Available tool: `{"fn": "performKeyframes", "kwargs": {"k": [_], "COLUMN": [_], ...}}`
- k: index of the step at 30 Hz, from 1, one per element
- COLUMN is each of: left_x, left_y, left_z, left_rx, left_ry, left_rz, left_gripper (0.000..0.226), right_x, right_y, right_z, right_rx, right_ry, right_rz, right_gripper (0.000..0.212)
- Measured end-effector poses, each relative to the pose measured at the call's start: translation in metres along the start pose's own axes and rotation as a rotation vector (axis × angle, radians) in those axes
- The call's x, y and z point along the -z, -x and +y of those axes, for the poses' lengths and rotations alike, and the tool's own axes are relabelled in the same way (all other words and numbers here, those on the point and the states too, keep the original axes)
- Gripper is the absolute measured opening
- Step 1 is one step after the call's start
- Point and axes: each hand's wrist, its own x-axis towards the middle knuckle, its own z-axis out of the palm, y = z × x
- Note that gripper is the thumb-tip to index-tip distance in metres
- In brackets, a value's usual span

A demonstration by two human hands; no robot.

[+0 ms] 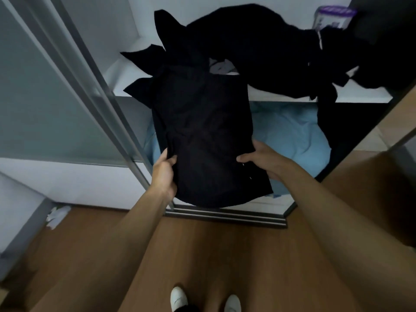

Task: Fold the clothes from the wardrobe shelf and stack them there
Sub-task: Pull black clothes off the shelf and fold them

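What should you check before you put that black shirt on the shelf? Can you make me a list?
1. Grip on the black garment: left hand and right hand pinch its sides. Ok.
2. Fold tidy: dark points stick out far left, maybe its own. Cannot tell.
3. Bare spot on the shelf: white patch at left. Ok.
4. Loose black pile out of the way: it sprawls across and hangs over the edge. Not ok.
5. Purple-lidded container clear: back right corner. Ok.

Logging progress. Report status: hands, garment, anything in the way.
Both gripping: left hand and right hand on black garment sides. Far end at shelf. Loose dark clothes heaped behind it.
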Motion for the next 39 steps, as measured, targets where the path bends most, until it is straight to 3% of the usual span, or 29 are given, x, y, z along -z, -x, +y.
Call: {"fn": "performKeyframes", "kwargs": {"k": [2,6,10,12,14,16,20,21,23,26,29,33,34,37,39], "left_x": [0.002,0.015,0.034,0.046,0.059,0.068,0.065,0.059,0.044,0.02,-0.005,-0.043,-0.05,-0.067,-0.079], "left_y": [0.005,0.015,0.038,0.05,0.058,0.064,0.073,0.073,0.073,0.079,0.087,0.095,0.095,0.103,0.108], "left_z": [-0.022,-0.059,-0.086,-0.087,-0.081,-0.071,-0.039,-0.031,-0.019,-0.007,0.008,0.026,0.029,0.041,0.043], "left_rx": [0.028,0.022,0.204,0.336,0.352,0.114,-0.539,-0.649,-0.797,-0.805,-0.842,-1.117,-1.107,-0.799,-0.777], "left_ry": [-0.132,-0.665,-1.131,-1.258,-1.306,-1.262,-1.04,-1.016,-1.092,-1.364,-1.543,-1.794,-1.834,-1.933,-2.024], "left_rz": [-0.03,-0.17,-0.459,-0.609,-0.69,-0.665,-0.542,-0.569,-0.752,-1.112,-1.282,-1.234,-1.232,-1.208,-1.154], "left_gripper": [0.054,0.045,0.049,0.046,0.035,0.019,0.03,0.032,0.055,0.092,0.087,0.051,0.049,0.042,0.045], "right_x": [0.002,0.009,-0.006,-0.02,-0.038,-0.06,-0.1,-0.106,-0.113,-0.115,-0.109,-0.09,-0.083,-0.057,-0.038], "right_y": [0.018,0.058,0.09,0.104,0.117,0.131,0.162,0.17,0.184,0.204,0.221,0.242,0.247,0.264,0.271], "right_z": [-0.002,-0.002,0.003,0.002,-0.001,-0.001,0.001,-0.002,-0.013,-0.039,-0.058,-0.07,-0.073,-0.078,-0.081], "right_rx": [0.05,0.056,-0.008,-0.059,-0.113,-0.165,-0.277,-0.306,-0.344,-0.343,-0.295,-0.246,-0.228,-0.197,-0.205], "right_ry": [0.1,0.446,0.74,0.854,0.924,0.977,1.061,1.068,1.076,1.105,1.114,1.133,1.131,1.147,1.168], "right_rz": [0.055,0.063,0.045,0.022,-0.012,-0.081,-0.207,-0.218,-0.225,-0.192,-0.13,-0.069,-0.038,0.103,0.231], "right_gripper": [0.066,0.055,0.046,0.049,0.052,0.054,0.056,0.055,0.046,0.036,0.03,0.016,0.016,0.023,0.033]}}
